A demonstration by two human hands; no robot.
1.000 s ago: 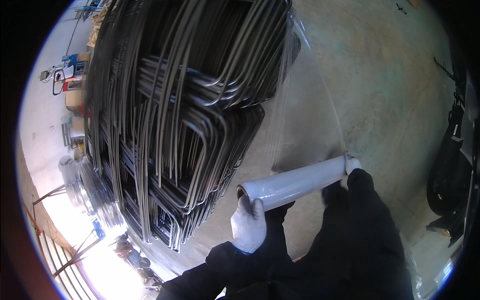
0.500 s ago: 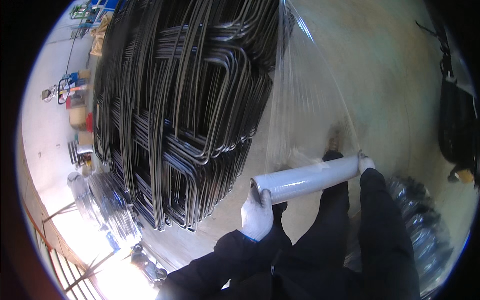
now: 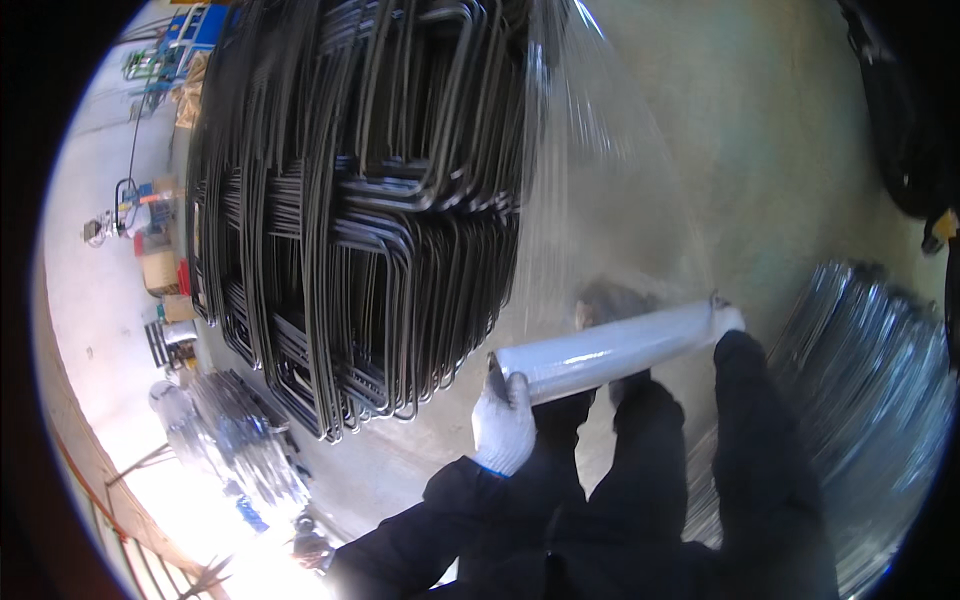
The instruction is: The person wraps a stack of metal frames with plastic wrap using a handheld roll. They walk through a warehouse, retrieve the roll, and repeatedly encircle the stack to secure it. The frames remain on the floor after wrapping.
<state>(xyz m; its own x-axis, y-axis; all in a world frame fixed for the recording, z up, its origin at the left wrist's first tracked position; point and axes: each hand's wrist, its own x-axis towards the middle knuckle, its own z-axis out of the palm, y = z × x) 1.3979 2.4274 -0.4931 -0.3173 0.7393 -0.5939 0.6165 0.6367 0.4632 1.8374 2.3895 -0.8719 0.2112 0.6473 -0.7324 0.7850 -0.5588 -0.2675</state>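
Observation:
Between my two gloved hands lies a roll of clear stretch film (image 3: 610, 350), held nearly level and slightly higher at its right end. My left hand (image 3: 502, 425), in a white glove, grips the left end, its thumb on the film. At the other end my right hand (image 3: 728, 318), also gloved, is closed around the roll's end; its fingers are partly hidden. From the roll a sheet of film (image 3: 600, 190) stretches up and away, alongside a tall stack of dark bent metal tube frames (image 3: 390, 250) on the left. The film's far end is out of view.
A film-wrapped bundle (image 3: 850, 370) lies on the floor at my right. Another wrapped bundle (image 3: 240, 440) stands at the lower left. A dark object (image 3: 895, 120) is at the upper right edge. Boxes (image 3: 160, 270) line the white wall. My legs are below the roll.
My view has shifted along the stack, and more of the wrapped bundle at the right shows. My feet have moved. Both hands keep hold of the roll, with film still stretched from it.

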